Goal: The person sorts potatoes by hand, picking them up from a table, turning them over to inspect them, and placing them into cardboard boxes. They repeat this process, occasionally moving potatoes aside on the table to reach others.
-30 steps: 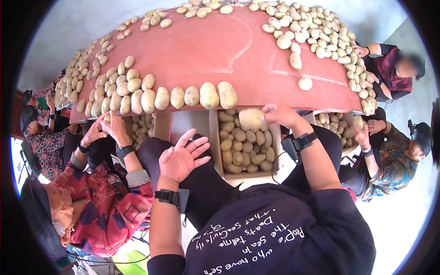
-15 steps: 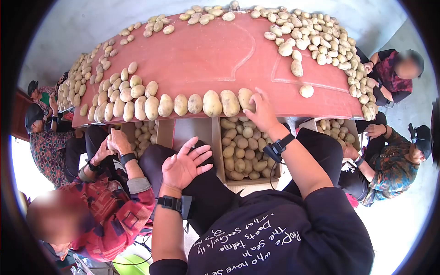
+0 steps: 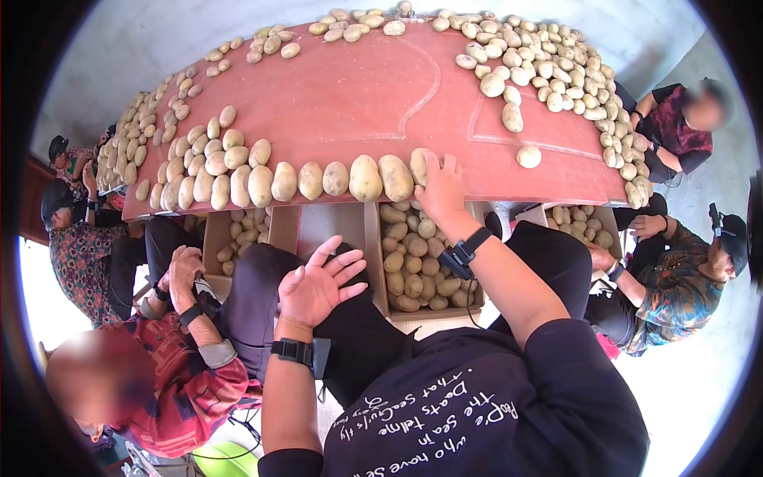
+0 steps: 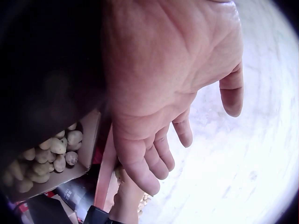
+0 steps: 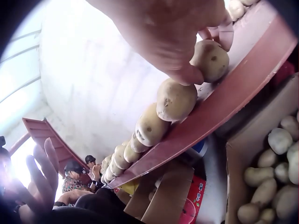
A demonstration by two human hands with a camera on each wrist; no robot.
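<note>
Table: the big red table (image 3: pixel 358 95) fills your view, with potatoes spread along its far and side edges and one neat row (image 3: pixel 262 184) lined up on the near edge in front of you.
Box: the open cardboard box (image 3: pixel 477 262) sits under the near edge between your knees, still well filled with potatoes.
Right hand: your right hand (image 3: pixel 439 191) rests on the potato (image 5: pixel 210 59) at the right end of the row, thumb and fingers curled about it. From the wrist view the potato already sits on the table edge, just beside its neighbour (image 5: pixel 175 100).
Left hand: your left hand (image 3: pixel 314 285) lies palm up over your lap, fingers spread and slack, holding nothing.
Step in hand: as far as one can judge, you are setting this potato into line at the end of the row.
Next move: it likely calls for letting go gently, so that it does not roll off the edge, and then reaching down to the box.
</note>
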